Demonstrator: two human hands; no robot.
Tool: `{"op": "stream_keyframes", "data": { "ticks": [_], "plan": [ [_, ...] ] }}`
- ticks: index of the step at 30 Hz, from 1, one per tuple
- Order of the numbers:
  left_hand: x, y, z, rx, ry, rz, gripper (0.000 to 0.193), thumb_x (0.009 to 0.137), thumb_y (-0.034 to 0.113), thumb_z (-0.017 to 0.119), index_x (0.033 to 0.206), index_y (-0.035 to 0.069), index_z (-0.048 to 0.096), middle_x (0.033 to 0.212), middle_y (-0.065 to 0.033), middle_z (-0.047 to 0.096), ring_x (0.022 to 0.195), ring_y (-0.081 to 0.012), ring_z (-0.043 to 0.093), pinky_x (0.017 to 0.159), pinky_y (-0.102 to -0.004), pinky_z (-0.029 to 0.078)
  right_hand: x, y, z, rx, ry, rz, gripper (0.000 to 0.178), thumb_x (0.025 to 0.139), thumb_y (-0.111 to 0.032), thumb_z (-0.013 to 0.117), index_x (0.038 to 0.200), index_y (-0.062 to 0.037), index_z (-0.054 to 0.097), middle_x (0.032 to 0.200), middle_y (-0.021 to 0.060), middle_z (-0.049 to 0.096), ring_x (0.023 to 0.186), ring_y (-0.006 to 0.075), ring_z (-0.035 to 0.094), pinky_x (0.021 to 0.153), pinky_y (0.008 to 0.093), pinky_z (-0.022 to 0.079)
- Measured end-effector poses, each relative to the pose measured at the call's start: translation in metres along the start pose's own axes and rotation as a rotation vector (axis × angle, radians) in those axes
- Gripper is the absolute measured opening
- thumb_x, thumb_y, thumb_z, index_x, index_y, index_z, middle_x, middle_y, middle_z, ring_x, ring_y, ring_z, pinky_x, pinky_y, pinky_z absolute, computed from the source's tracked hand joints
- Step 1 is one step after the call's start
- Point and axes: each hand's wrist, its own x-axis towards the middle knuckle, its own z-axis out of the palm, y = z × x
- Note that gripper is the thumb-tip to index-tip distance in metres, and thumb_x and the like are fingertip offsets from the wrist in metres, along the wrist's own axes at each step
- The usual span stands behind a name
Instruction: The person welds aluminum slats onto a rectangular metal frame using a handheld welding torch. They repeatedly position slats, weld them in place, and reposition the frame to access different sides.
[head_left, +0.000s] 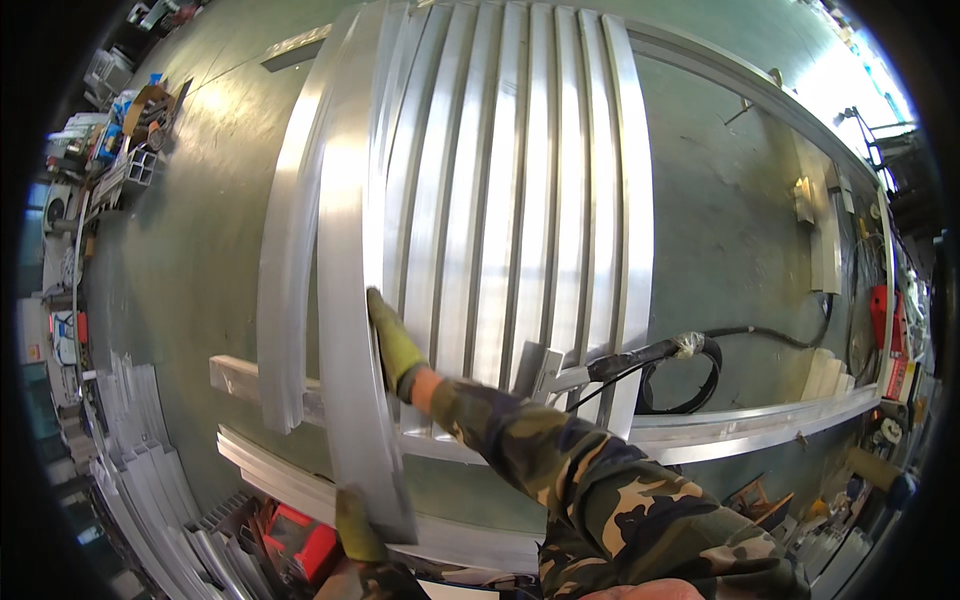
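Gloved right hand [392, 345] at frame centre gripping the edge of a long metal bar [350, 300], gloved left hand [357, 527] at bottom clasping its lower end, bar over a stack of metal slats [520, 200].

Looking down at a green floor [200, 250] with scuff marks. Lying on it: a big silver metal frame [760, 420] with long shiny bars [520, 200] resting side by side across it. Curling on the floor inside the frame, a black hose [690, 385] in a loop. Sitting at the left edge, a heap of short metal pieces [150, 490], and beside it something red [300, 540].
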Motion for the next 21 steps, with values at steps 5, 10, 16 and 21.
{"op": "stream_keyframes", "data": {
  "ticks": [5,10,16,21],
  "plan": [
    [-0.064,-0.027,0.014,0.082,0.016,-0.031,0.070,0.098,0.036,0.064,0.152,-0.002,0.045,0.134,-0.0179,0.064,0.110,-0.0269,0.063,0.096,-0.0373,0.052,-0.083,-0.013,-0.033,-0.029,-0.047,0.002,0.105,0.094,-0.073,0.057,0.160,0.0031,0.028,0.158,0.0216,0.042,0.147,0.0298,0.039,0.122,0.0372,0.029],
    [-0.063,-0.089,0.022,0.264,-0.073,0.077,0.073,0.093,0.057,0.072,0.136,0.000,0.055,0.091,-0.0029,0.064,0.073,-0.0157,0.057,0.062,-0.0309,0.048,-0.103,-0.024,-0.081,-0.169,0.100,-0.145,0.095,0.100,-0.064,0.057,0.161,0.0026,0.028,0.160,0.0211,0.040,0.148,0.0279,0.038,0.122,0.0354,0.029],
    [-0.078,-0.032,0.130,-0.014,-0.192,-0.105,0.057,0.097,0.027,0.066,0.146,0.001,0.053,0.130,-0.0093,0.065,0.105,-0.0185,0.061,0.092,-0.0330,0.050,-0.084,-0.080,-0.149,-0.009,0.166,-0.254,0.081,0.104,-0.056,0.056,0.158,0.0015,0.036,0.160,0.0176,0.044,0.149,0.0254,0.039,0.124,0.0327,0.027],
    [-0.080,-0.014,0.170,0.021,-0.245,-0.123,0.057,0.097,0.027,0.069,0.146,0.002,0.054,0.129,-0.0075,0.065,0.108,-0.0180,0.060,0.095,-0.0330,0.049,-0.072,-0.099,-0.190,0.056,0.185,-0.249,0.065,0.109,-0.047,0.048,0.157,-0.0035,0.041,0.163,0.0123,0.040,0.152,0.0242,0.035,0.126,0.0339,0.024]
  ]
}}
